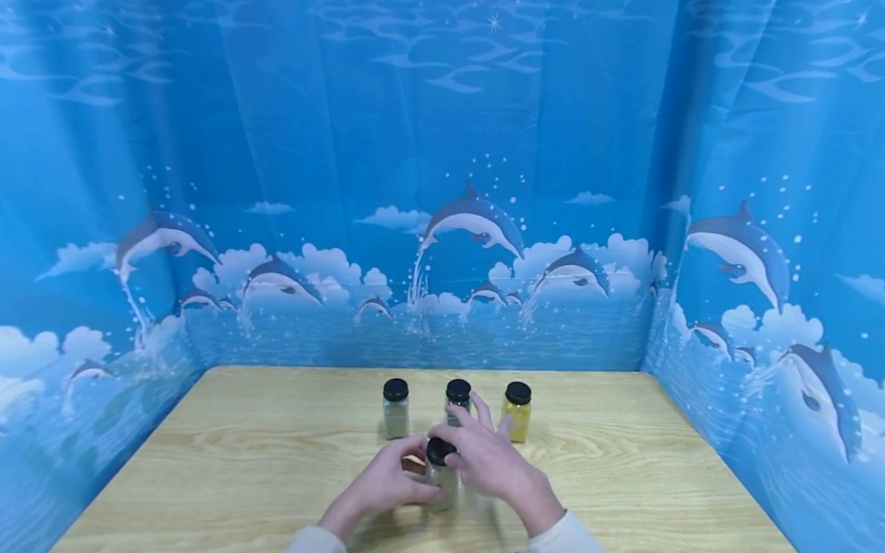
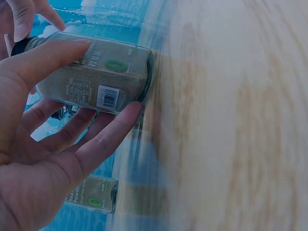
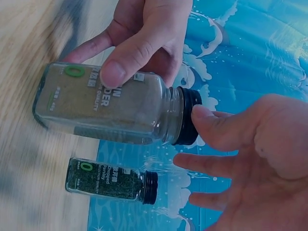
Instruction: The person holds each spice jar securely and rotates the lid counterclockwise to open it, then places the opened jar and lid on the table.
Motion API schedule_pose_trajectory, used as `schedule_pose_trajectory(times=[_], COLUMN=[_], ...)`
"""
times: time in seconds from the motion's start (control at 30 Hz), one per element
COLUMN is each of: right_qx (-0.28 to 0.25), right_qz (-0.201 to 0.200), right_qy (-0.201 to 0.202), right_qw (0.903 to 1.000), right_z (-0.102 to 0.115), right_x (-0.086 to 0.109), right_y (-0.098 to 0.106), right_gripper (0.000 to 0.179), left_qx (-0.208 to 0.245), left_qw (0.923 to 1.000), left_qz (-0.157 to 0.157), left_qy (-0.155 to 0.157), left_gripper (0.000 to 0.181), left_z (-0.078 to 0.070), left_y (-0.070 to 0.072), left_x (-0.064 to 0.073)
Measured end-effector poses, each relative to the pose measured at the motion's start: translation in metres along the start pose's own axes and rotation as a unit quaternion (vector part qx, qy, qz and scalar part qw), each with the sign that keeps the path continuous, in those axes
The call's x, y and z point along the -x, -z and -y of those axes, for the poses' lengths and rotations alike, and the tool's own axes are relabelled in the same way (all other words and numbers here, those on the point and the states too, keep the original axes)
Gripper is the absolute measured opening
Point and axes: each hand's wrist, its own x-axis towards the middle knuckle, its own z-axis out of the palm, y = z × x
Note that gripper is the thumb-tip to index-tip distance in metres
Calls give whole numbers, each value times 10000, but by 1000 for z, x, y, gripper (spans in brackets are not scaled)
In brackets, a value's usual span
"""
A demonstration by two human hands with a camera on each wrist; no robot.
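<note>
A square glass spice jar (image 1: pixel 443 481) of brownish powder with a black lid (image 3: pixel 189 115) stands roughly upright between both hands. My left hand (image 1: pixel 390 478) grips its body, thumb on one side and fingers on the other, as the left wrist view shows. At the top, my right hand (image 1: pixel 489 458) pinches the lid between thumb and index finger, the other fingers spread apart. Whether the jar's base touches the table cannot be told. Just behind the hands is a jar of dark green flakes (image 3: pixel 106 180), partly hidden by the right hand in the head view.
Behind the hands, a jar of greyish powder (image 1: pixel 395 416) stands to the left and a jar of yellow contents (image 1: pixel 516 418) to the right, both black-lidded. The wood-grain table (image 1: pixel 268 451) meets a blue dolphin-print curtain (image 1: pixel 327 179) at its back and sides.
</note>
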Motion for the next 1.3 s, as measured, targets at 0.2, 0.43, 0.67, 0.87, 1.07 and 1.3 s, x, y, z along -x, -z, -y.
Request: schedule_pose_trajectory(times=[0.2,0.43,0.67,0.87,1.07,1.3], right_qx=[-69,-131,-53,209,328,302], right_qz=[91,226,-159,-596,-464,-194], right_qy=[-1,-34,-130,-283,-86,171], right_qw=[9999,9997,9998,9976,9983,9992], right_z=[-1,-1,-3,-2,-2,-1], right_x=[1,2,0,-4,-4,-1], right_y=[1,3,-1,-6,-6,-4], right_gripper=[41,46,46,45,35,42], left_qx=[11,-51,-140,-59,-97,-64], left_qw=[10000,10000,9999,9999,9999,10000], left_qz=[-40,-24,54,67,39,24], left_qy=[-6,14,31,-51,-53,-54], left_gripper=[41,40,34,33,34,41], left_z=[0,-1,1,1,0,0], left_y=[-1,0,1,1,1,1], left_x=[1,0,-1,0,0,0])
